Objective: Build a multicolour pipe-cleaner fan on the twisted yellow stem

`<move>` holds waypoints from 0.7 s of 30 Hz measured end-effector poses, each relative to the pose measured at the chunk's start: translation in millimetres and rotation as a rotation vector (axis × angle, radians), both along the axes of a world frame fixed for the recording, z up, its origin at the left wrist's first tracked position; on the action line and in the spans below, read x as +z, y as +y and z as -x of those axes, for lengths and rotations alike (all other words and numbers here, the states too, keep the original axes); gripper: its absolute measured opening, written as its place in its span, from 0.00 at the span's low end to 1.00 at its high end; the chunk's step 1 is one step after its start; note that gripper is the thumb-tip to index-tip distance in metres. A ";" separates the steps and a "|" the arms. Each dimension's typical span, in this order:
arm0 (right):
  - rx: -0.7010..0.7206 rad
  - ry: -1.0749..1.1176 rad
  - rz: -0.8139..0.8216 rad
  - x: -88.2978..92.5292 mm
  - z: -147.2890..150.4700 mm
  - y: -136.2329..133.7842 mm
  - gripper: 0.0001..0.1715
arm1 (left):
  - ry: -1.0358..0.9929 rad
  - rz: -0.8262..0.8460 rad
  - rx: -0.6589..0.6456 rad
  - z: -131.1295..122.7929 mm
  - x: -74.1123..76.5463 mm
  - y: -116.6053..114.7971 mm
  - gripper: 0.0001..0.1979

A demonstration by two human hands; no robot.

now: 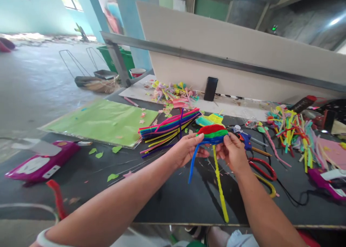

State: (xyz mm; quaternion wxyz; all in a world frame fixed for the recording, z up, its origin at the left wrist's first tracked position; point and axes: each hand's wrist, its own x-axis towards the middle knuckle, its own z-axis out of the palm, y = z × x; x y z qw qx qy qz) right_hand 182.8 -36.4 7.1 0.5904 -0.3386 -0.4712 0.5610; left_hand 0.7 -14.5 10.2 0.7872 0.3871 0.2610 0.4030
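Hands: your left hand (186,149) and right hand (234,151) pinch the pipe-cleaner coil (212,133), seemingly mid-winding; its blue tail (193,164) probably needs steady tension.

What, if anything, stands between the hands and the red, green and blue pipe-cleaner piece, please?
Nothing visible does. The left hand and the right hand both grip the pipe-cleaner piece directly, above the table. Its blue stem and yellow stem hang free below.
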 end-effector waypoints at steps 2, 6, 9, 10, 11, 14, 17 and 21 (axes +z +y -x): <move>0.119 -0.034 -0.012 1.3 0.7 -2.8 0.13 | 0.021 0.028 0.008 -0.9 -1.6 0.7 0.16; 0.372 0.035 -0.052 7.5 0.7 -8.7 0.24 | -0.095 0.126 -0.083 4.6 -5.8 4.4 0.14; 0.371 0.004 -0.135 9.8 3.5 -13.3 0.16 | -0.163 0.227 -0.169 9.8 -10.5 4.9 0.16; 0.350 -0.029 -0.157 9.9 5.1 -14.7 0.14 | -0.181 0.242 -0.189 10.5 -12.3 4.1 0.17; 0.321 -0.065 -0.173 9.9 6.8 -16.2 0.13 | -0.201 0.252 -0.205 10.7 -14.2 2.8 0.17; 0.197 -0.161 -0.219 10.4 10.5 -20.6 0.10 | -0.261 0.284 -0.227 8.8 -19.9 -2.4 0.16; 0.130 -0.231 -0.332 12.3 11.2 -25.0 0.09 | -0.257 0.326 -0.232 5.8 -25.3 -6.7 0.15; 0.034 -0.379 -0.505 11.6 11.1 -28.5 0.08 | -0.182 0.322 -0.183 2.0 -29.5 -8.8 0.16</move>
